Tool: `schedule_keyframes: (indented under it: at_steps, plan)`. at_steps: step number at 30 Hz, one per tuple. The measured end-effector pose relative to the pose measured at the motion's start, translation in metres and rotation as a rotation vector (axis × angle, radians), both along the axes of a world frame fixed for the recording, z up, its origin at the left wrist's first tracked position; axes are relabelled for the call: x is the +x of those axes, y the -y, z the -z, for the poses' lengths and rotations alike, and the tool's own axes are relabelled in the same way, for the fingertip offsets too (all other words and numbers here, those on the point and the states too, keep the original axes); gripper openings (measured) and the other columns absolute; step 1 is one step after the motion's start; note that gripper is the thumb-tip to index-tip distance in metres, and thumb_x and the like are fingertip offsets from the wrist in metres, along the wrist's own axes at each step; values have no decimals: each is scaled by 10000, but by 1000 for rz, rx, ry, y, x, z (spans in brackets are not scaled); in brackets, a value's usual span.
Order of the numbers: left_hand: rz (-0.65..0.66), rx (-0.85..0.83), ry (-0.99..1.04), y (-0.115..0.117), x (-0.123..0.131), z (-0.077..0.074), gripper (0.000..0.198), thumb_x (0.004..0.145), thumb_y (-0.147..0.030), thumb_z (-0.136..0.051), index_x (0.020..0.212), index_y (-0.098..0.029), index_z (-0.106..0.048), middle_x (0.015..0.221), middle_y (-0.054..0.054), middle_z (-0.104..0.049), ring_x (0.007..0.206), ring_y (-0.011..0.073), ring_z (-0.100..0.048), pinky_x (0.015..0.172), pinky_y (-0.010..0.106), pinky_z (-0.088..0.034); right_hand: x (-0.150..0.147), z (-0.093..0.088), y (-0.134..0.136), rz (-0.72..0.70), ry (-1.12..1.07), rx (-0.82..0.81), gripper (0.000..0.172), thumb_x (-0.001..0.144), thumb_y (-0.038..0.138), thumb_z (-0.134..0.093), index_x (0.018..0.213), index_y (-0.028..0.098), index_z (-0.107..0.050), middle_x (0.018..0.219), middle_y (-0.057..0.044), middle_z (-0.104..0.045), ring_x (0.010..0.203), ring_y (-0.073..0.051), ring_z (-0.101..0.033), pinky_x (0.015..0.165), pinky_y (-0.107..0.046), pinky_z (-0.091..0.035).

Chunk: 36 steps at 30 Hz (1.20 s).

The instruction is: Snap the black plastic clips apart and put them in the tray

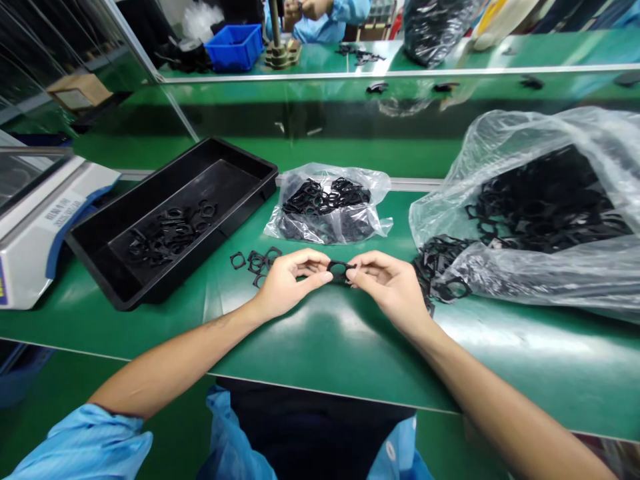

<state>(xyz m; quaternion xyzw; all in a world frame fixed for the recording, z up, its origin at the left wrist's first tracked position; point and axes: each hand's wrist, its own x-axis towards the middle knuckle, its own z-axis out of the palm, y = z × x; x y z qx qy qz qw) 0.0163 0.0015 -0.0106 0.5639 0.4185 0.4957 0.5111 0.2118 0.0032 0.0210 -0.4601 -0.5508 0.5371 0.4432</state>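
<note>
Between my two hands is a small black plastic ring part (339,269) with a round hole, held just above the green table (320,340). My left hand (296,280) pinches its left end between thumb and fingers. At its right end, my right hand (383,280) grips it the same way. Several similar black ring parts (256,261) lie loose beside my left hand. Just beyond my hands rests a clear plastic bag (327,203) with more black parts. More of them spill from a large clear bag (520,213) to the right of my right hand.
A black tray (245,157) holding a heap of black parts stands at the left, next to a white and blue scale-like device (55,213). Behind the bench, a co-worker's hands (307,8), a blue bin (234,48) and a black bag (435,30) are visible.
</note>
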Motion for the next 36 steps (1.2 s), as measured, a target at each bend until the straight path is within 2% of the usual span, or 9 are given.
schedule_keyframes:
  at_steps: [3, 8, 13, 17, 23, 26, 32, 36]
  plan:
    - [-21, 4, 8, 0, 2, 0, 230, 760, -372, -802, 827, -167, -721, 793, 32, -737, 725, 152, -696, 710, 276, -605, -1, -1, 2, -40, 73, 69, 303, 745, 455, -800, 793, 174, -698, 770, -41, -697, 682, -162, -651, 656, -286, -584]
    - [-41, 3, 19, -1, 2, 0, 213, 760, -350, -803, 835, -166, -727, 801, 37, -746, 742, 153, -712, 735, 279, -607, -3, 1, 5, -63, 168, 174, 203, 818, 381, -744, 844, 180, -729, 864, -54, -735, 773, -176, -698, 738, -294, -611]
    - [-47, -28, 32, -2, 1, -1, 251, 733, -368, -832, 800, -160, -709, 760, 30, -744, 691, 145, -712, 690, 267, -608, -3, 4, 7, -72, 190, 187, 222, 807, 396, -764, 859, 182, -737, 867, -58, -751, 770, -188, -714, 747, -315, -625]
    - [28, -130, 108, -3, -1, -3, 300, 686, -375, -873, 795, -148, -710, 749, 34, -755, 679, 156, -732, 690, 280, -625, -2, 3, 5, -31, 122, 127, 317, 762, 484, -797, 827, 179, -741, 852, -61, -757, 768, -203, -716, 757, -333, -618]
    - [118, -297, 267, -3, -1, -7, 341, 636, -385, -913, 809, -135, -759, 770, 78, -784, 678, 204, -760, 701, 345, -654, -2, -2, 3, -86, -36, -19, 371, 677, 513, -856, 769, 180, -722, 807, -43, -748, 703, -181, -694, 707, -310, -599]
    - [132, -325, 260, -4, -1, -7, 324, 643, -376, -912, 811, -136, -775, 763, 79, -786, 684, 202, -759, 703, 336, -647, -3, -2, 3, -90, -46, -39, 384, 672, 523, -857, 766, 179, -715, 794, -38, -743, 699, -171, -690, 704, -301, -594]
    - [194, -293, 152, -5, -5, -6, 259, 666, -335, -901, 808, -148, -790, 811, 72, -791, 762, 200, -758, 811, 354, -628, -3, -2, 3, -63, -75, -125, 412, 631, 528, -879, 734, 166, -711, 692, -29, -706, 600, -142, -640, 634, -292, -573]
    - [255, -292, 118, -6, -8, -9, 275, 645, -339, -912, 798, -150, -784, 813, 64, -780, 746, 199, -752, 768, 338, -621, -4, -3, 2, -77, -105, -175, 408, 599, 507, -902, 713, 161, -719, 681, -28, -705, 578, -128, -629, 612, -274, -556]
